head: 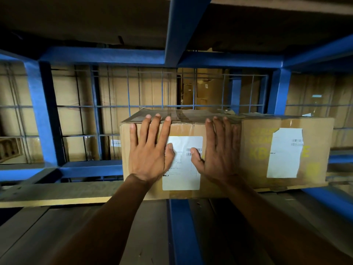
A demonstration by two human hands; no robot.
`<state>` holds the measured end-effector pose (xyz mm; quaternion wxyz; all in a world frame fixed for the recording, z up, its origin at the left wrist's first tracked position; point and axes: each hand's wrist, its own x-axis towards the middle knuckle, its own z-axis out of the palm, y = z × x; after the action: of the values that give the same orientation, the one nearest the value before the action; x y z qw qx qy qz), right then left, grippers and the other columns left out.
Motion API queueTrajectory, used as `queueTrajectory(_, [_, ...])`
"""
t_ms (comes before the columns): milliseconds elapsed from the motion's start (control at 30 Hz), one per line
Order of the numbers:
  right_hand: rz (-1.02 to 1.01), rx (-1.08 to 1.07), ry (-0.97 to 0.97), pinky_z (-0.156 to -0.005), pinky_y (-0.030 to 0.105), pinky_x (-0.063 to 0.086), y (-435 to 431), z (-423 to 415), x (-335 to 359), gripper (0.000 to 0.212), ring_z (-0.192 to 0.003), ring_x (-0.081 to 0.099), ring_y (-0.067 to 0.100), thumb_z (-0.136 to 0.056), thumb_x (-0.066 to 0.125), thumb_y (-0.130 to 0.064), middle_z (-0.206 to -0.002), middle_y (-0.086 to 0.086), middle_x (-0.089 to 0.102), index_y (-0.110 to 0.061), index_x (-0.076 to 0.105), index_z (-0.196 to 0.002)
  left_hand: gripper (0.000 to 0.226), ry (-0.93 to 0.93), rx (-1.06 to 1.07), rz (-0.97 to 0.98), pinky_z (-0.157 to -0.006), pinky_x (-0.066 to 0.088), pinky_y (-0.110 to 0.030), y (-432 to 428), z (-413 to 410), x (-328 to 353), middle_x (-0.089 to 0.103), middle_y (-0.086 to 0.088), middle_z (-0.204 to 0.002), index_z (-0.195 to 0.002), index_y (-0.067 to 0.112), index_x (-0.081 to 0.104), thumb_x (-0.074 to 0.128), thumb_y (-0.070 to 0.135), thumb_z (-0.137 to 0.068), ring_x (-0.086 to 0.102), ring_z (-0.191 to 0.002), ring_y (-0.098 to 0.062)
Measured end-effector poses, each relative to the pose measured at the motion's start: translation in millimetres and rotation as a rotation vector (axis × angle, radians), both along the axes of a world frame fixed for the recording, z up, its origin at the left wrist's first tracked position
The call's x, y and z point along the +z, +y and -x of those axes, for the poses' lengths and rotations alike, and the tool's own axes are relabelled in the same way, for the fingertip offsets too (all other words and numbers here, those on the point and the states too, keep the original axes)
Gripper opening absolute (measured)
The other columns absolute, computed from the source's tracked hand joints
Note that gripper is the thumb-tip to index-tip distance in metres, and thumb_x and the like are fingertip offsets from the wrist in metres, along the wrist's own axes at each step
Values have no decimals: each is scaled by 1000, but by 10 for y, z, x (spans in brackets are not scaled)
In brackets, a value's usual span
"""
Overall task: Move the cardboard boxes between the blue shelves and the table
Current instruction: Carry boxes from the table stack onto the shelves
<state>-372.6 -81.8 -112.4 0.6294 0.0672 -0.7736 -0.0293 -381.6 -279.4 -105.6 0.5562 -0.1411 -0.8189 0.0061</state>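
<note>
Left hand (150, 150) and right hand (219, 152), fingers spread, press the brown taped cardboard box (191, 129) beneath them; push evenly, avoiding skew.

A warehouse or stockroom: heavy blue steel shelves (44, 111) with wire mesh backs (145, 92) hold taped cardboard boxes (257, 153) with barcode shipping labels (284, 153), and more stacked cartons (202, 90) fill the racks behind.

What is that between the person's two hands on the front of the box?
A white label with barcodes, stuck to the front of the cardboard box. The left hand and right hand lie flat either side, thumbs on it, in the head view.
</note>
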Motion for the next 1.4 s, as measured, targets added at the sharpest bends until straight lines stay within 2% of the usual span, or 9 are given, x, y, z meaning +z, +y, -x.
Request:
queueTrajectory(333, [-33,8,40,-119,51,12,306,381,7,82,-140,29,42,-82,57,-49,-146,25,40,4,40,-142,66,90,-15,2,-116,10,-55,286,268,-15,26,-14,-156,-153,15,21,32,40,-93,16,-146,-31])
queueTrajectory(567, [-26,6,5,-119,51,13,297,282,20,82,-142,25,39,-84,53,-52,-149,22,36,1,37,-145,68,28,21,10,-117,8,-54,293,185,-10,18,-14,-159,-154,15,17,30,40,-93,10,-148,-30])
queueTrajectory(833, [28,-20,-238,-120,51,9,242,50,-5,81,-150,7,32,-94,39,-55,-162,16,13,-5,18,-154,67,-163,72,41,-117,3,-55,293,-80,50,-2,-12,-161,-153,16,-6,20,41,-98,-5,-148,-30])
queueTrajectory(1033, [39,4,-526,-120,46,-1,279,-321,193,83,-150,-8,25,-95,36,-58,-164,6,-7,-16,-2,-156,68,-326,46,69,-119,3,-51,287,-426,254,1,-14,-161,-154,14,-3,13,50,-99,-3,-148,-31])
queueTrajectory(1100, [43,-20,-557,-120,48,7,281,-515,241,77,-150,2,29,-97,33,-56,-164,9,1,-15,5,-156,67,-343,6,80,-119,-1,-46,296,-565,306,3,-13,-161,-154,12,0,14,49,-100,-3,-148,-29])
queueTrajectory(1167, [41,-54,-564,-114,51,24,330,-766,260,68,-143,23,34,-97,33,-52,-158,14,22,-11,23,-151,65,-334,-45,135,-119,1,-45,315,-706,306,10,-12,-160,-154,12,7,14,47,-101,2,-148,-27])
queueTrajectory(1233, [62,-85,-591,-105,47,34,429,-1043,273,58,-129,41,32,-97,28,-50,-144,14,41,-11,39,-139,64,-330,-101,177,-118,10,-45,344,-800,323,25,-13,-155,-152,11,21,10,46,-99,16,-145,-28])
queueTrajectory(1300, [132,-125,-601,-101,45,39,506,-1356,328,61,-119,50,33,-95,19,-52,-132,13,53,-11,50,-128,73,-338,-166,183,-114,20,-45,412,-893,398,44,-15,-143,-143,8,39,1,46,-93,32,-136,-29])
queueTrajectory(1400, [187,-292,-584,-97,45,43,617,-1821,440,53,-113,55,37,-99,28,-47,-124,16,58,-9,56,-122,77,-307,-318,169,-104,32,-44,621,-1075,504,61,-17,-121,-121,3,59,1,43,-90,49,-117,-33])
